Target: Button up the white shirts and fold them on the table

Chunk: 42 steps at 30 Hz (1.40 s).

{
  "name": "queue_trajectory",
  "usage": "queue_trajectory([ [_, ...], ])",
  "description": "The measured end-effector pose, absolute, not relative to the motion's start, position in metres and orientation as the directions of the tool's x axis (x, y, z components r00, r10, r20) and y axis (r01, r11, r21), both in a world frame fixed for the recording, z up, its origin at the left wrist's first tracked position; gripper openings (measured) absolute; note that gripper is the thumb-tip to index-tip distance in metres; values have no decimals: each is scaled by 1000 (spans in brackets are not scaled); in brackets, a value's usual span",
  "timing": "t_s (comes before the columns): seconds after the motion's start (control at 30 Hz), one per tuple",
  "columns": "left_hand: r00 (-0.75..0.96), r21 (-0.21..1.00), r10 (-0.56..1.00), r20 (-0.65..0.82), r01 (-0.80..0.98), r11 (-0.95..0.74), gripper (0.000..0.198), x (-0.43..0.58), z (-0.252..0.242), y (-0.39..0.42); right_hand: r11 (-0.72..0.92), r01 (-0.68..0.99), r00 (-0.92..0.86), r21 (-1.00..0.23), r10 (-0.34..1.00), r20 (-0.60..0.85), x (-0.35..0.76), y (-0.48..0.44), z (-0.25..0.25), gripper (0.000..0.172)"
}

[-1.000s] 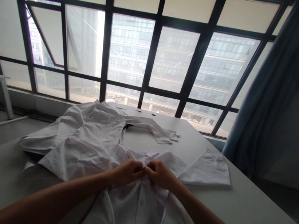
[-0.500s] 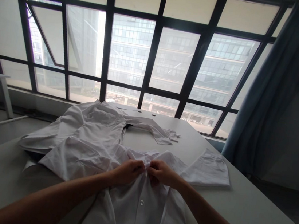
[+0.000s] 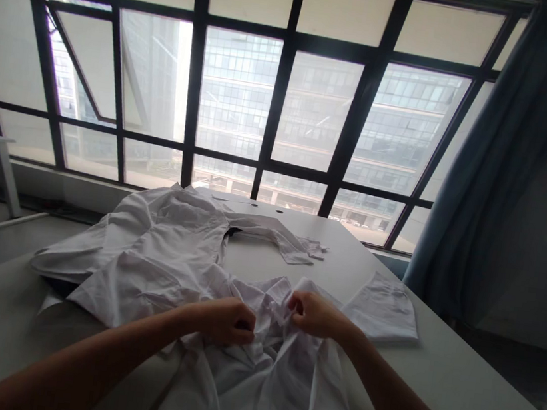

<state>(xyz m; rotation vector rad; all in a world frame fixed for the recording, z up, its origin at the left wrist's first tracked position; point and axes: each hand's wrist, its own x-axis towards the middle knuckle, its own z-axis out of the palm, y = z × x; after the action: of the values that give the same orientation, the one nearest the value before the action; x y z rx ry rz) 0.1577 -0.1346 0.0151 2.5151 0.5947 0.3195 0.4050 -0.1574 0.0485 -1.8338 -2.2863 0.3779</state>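
- My left hand [image 3: 227,320]: curled loosely over the near white shirt [image 3: 289,389]; I could not tell whether it gripped cloth.
- My right hand [image 3: 315,314]: pinched the same shirt's cloth near its upper end.
- Near shirt: lay rumpled on the white worktop [image 3: 460,391], directly before me.
- Second white garment [image 3: 163,237]: lay crumpled beyond, to the left.
- Blue curtain [image 3: 476,198]: hung at right, beside dark-framed windows [image 3: 238,93].
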Motion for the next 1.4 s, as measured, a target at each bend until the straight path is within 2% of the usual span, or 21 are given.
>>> queue_trajectory([
  [0.07, 876, 436, 460, 147, 360, -825, 13, 163, 14, -139, 316, 893, -233, -320, 934, 271, 392, -155, 41, 22],
  [0.13, 881, 349, 438, 179, 359, -866, 9, 167, 12, -143, 444, 823, -300, -354, 869, 392, 378, -151, 31, 24],
  [0.2, 891, 289, 412, 192, 350, -891, 7, 169, 11, -145, 546, 739, -410, -396, 830, 378, 370, -144, 21, 22],
  [0.23, 896, 266, 402, 191, 347, -899, 6, 170, 10, -145, 556, 725, -441, -407, 828, 346, 368, -141, 16, 26],
  [0.3, 904, 226, 388, 181, 345, -911, 7, 169, 11, -146, 506, 766, -415, -396, 860, 297, 368, -136, 10, 33],
  [0.37, 896, 197, 401, 192, 365, -910, 13, 168, 13, -146, 437, 823, -347, -364, 893, 287, 371, -134, 9, 24],
  [0.43, 859, 181, 432, 275, 395, -901, 22, 169, 14, -145, 437, 828, -345, -351, 891, 296, 376, -135, 12, 16],
  [0.53, 713, 184, 482, 508, 457, -870, 20, 173, 11, -140, 513, 771, -407, -376, 852, 329, 379, -142, 22, 24],
  [0.6, 638, 216, 517, 571, 491, -844, 30, 176, 6, -134, 544, 732, -412, -410, 833, 369, 379, -146, 28, 23],
  [0.67, 640, 265, 561, 525, 504, -822, 35, 179, 0, -128, 550, 710, -402, -440, 829, 388, 378, -150, 33, 17],
  [0.8, 644, 330, 645, 412, 554, -764, 20, 183, -6, -123, 567, 697, -430, -439, 820, 376, 376, -153, 35, 8],
  [1.0, 593, 380, 715, 370, 606, -699, 15, 186, -3, -127, 649, 689, -516, -324, 752, 410, 372, -152, 28, 14],
  [1.13, 573, 407, 737, 359, 614, -676, 11, 186, -3, -127, 713, 669, -587, -207, 679, 440, 367, -154, 24, 9],
  [1.27, 548, 566, 776, 314, 548, -616, 13, 183, -7, -122, 783, 617, -693, -75, 587, 418, 365, -155, 25, 9],
  [1.4, 554, 779, 807, 204, 408, -476, 17, 181, -9, -116, 774, 632, -699, -37, 590, 404, 368, -154, 27, 12],
])
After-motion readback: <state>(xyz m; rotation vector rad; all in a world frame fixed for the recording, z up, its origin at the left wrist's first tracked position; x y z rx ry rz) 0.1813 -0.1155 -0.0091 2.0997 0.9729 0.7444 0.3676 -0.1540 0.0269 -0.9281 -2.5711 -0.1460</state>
